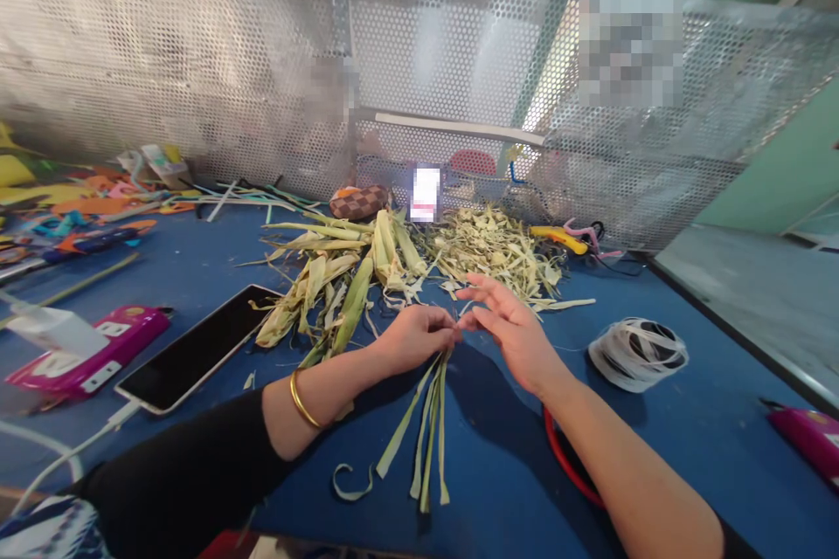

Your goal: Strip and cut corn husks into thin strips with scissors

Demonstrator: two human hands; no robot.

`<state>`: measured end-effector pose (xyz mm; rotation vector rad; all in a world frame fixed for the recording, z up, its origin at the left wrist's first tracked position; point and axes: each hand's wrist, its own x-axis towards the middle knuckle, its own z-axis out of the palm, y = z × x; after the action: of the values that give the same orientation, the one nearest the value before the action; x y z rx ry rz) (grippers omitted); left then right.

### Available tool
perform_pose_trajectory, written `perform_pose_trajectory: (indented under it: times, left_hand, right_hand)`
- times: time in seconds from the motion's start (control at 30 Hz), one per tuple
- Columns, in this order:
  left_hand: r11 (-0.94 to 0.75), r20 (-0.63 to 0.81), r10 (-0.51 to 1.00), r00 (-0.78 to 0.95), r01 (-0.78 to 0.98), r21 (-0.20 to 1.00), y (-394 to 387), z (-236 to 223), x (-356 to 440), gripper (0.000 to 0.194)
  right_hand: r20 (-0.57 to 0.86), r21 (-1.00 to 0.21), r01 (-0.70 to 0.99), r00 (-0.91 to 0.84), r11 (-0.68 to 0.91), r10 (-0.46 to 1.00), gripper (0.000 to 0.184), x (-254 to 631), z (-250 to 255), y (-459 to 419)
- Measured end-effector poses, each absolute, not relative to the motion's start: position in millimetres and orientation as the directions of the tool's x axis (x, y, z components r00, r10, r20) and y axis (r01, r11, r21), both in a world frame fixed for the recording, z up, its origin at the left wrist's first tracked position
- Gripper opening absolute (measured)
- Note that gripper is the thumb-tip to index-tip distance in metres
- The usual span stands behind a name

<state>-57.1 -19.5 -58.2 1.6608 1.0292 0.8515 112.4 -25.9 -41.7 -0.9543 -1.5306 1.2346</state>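
In the middle of the head view, my left hand (pixel 423 336) is closed in a pinch on the upper ends of several corn husk strips (pixel 429 428). The strips fan out downward from my fingers over the blue tabletop. My right hand (pixel 508 332) comes in from the right, its thumb and a fingertip pressed together beside my left fingertips while the other fingers stretch out. Whatever it pinches is too small to make out. Just beyond my hands lie whole corn husks (pixel 354 306) and a heap of husk scraps (pixel 491 249). A loose curled strip (pixel 354 489) lies near the front.
A spool of white twine (pixel 639 354) stands at right, near a red ring-shaped rim (pixel 570 463) partly under my forearm. Left are a phone (pixel 200 349) with a cable and a magenta power strip (pixel 92 354). A perforated metal screen (pixel 446 61) borders the back.
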Motion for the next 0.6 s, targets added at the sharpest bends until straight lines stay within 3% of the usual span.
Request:
perform_pose_trajectory:
  times: [0.07,0.3,0.43,0.6]
  left_hand:
    - [-0.186,0.077,0.903,0.423,0.222,0.957,-20.4,-56.3,-57.3,0.009]
    - [-0.159,0.087,0.878,0.470,0.116,0.980,-19.0,-59.1,-57.8,0.010]
    - [-0.079,0.031,0.898,0.438,0.091,0.993,-17.8,-59.8,-57.9,0.009]
    - [0.002,-0.034,0.924,0.382,0.084,0.996,-16.8,-54.3,-58.0,0.011]
  right_hand:
    - [0.220,-0.953,0.145,-0.279,0.267,0.935,0.040,117.5,-46.8,-20.7]
    - [0.312,-0.696,0.490,-0.452,0.525,0.836,0.021,121.3,-55.1,-14.1]
    - [0.350,-0.609,0.556,-0.450,0.565,0.821,0.017,120.2,-53.2,-16.6]
    - [0.361,-0.614,0.568,-0.416,0.548,0.835,0.014,119.4,-52.4,-17.5]
